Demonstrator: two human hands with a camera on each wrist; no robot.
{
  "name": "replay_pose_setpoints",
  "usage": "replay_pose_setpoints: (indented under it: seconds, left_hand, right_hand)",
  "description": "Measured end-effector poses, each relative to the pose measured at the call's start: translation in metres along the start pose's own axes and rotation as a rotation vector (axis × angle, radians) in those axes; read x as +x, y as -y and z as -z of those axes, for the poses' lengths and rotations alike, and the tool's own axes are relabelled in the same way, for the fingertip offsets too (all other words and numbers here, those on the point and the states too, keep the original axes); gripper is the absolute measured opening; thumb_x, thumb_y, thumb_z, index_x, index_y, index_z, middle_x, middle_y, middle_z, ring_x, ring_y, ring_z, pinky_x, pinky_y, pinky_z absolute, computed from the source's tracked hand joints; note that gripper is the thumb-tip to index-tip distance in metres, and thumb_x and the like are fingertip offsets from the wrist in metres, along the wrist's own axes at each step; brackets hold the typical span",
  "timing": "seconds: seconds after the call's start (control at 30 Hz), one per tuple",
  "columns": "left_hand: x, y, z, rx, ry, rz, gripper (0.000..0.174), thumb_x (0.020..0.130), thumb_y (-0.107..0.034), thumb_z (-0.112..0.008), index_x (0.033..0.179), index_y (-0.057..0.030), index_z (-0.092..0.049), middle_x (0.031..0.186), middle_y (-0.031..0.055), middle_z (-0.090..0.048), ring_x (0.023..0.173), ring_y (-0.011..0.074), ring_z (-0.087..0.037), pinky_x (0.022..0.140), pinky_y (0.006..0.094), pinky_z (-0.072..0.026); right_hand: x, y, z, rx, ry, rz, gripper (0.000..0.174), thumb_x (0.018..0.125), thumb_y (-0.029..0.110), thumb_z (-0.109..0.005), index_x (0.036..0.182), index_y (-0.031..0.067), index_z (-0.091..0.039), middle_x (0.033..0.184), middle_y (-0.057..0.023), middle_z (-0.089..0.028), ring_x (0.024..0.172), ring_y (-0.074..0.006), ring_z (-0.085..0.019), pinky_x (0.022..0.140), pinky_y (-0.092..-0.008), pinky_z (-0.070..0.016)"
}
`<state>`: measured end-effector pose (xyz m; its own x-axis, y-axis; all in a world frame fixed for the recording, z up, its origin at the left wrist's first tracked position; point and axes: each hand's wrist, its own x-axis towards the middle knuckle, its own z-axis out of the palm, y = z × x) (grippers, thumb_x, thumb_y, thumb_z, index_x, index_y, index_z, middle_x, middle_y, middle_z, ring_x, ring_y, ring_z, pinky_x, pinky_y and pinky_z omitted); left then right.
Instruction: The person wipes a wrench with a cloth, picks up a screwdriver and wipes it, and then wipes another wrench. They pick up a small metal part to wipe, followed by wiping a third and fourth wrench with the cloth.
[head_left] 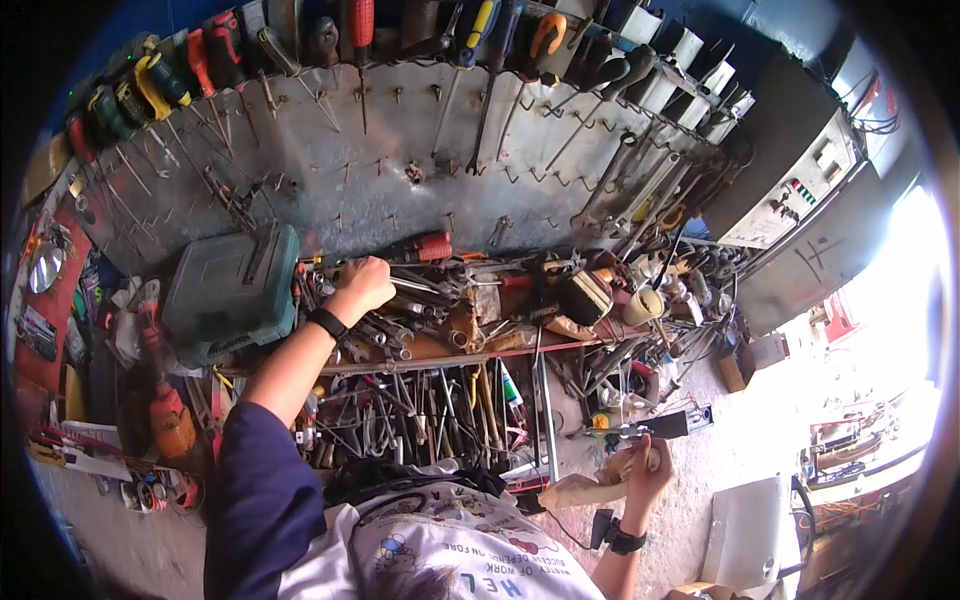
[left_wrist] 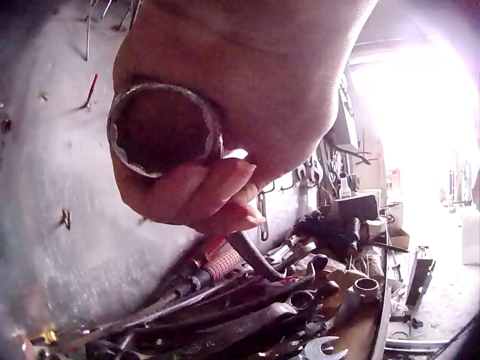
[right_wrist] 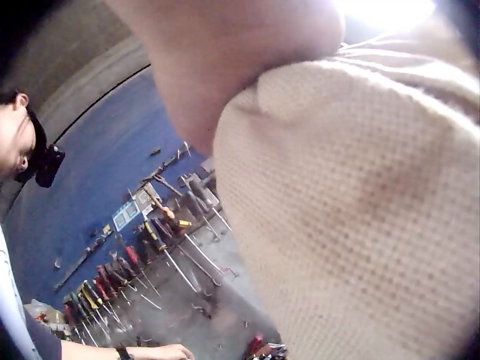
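Observation:
My left hand (head_left: 365,285) is raised over the tools on the bench shelf, near the pegboard. In the left wrist view its fingers curl round a ring spanner (left_wrist: 214,136), whose large round end shows against the palm. Off to the right, my right hand (head_left: 650,472) grips a beige knitted glove (head_left: 590,490) that hangs toward my body. The right wrist view is mostly filled by the knitted fabric (right_wrist: 352,202), which hides the fingers. Under the left hand lies a heap of spanners (head_left: 400,335), with a red-handled tool (head_left: 432,246) behind it.
A metal tool board (head_left: 350,190) carries screwdrivers and spanners along its top and right side. A green case (head_left: 230,290) stands left on the shelf. Below is a tray of hand tools (head_left: 420,415). A white cup (head_left: 643,306) sits amid clutter at the right.

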<state>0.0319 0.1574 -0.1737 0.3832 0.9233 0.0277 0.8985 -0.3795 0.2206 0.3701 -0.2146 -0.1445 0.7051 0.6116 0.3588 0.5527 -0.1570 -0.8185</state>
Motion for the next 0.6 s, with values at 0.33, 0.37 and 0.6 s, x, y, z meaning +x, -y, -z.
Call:
replay_pose_setpoints:
  seconds: [0.33, 0.37, 0.6]
  left_hand:
    - [-0.030, 0.026, 0.011, -0.253, 0.293, 0.236, 0.028, 0.072, -0.016, -0.047, 0.070, 0.0067, -0.063, 0.068, 0.0218, -0.062, 0.065, 0.0297, -0.063, 0.055, 0.0409, -0.0491]
    - [-0.027, 0.030, 0.013, -0.390, 0.451, 0.378, 0.028, 0.073, -0.016, -0.046, 0.066, 0.0050, -0.062, 0.064, 0.0183, -0.062, 0.060, 0.0253, -0.063, 0.048, 0.0382, -0.0474]
    - [-0.033, 0.064, -0.001, -1.424, 0.884, 0.670, 0.008, 0.072, -0.012, -0.042, 0.074, -0.0042, -0.045, 0.059, -0.0024, -0.039, 0.041, 0.0040, -0.029, 0.034, 0.0190, -0.0249]
  right_hand:
    - [0.016, -0.007, -0.033, 0.076, 0.096, 0.109, 0.017, 0.087, 0.009, -0.059, 0.074, -0.0014, -0.058, 0.060, -0.0042, -0.060, 0.056, -0.0088, -0.056, 0.053, -0.0220, -0.0428]
    - [0.019, -0.015, -0.035, 0.038, 0.093, 0.124, 0.017, 0.087, 0.009, -0.059, 0.073, -0.0017, -0.057, 0.060, -0.0039, -0.059, 0.056, -0.0082, -0.056, 0.054, -0.0217, -0.0427]
    - [0.024, -0.009, -0.052, 0.047, 0.137, 0.191, 0.017, 0.087, 0.006, -0.057, 0.072, -0.0018, -0.055, 0.060, -0.0030, -0.058, 0.055, -0.0066, -0.053, 0.051, -0.0218, -0.0410]
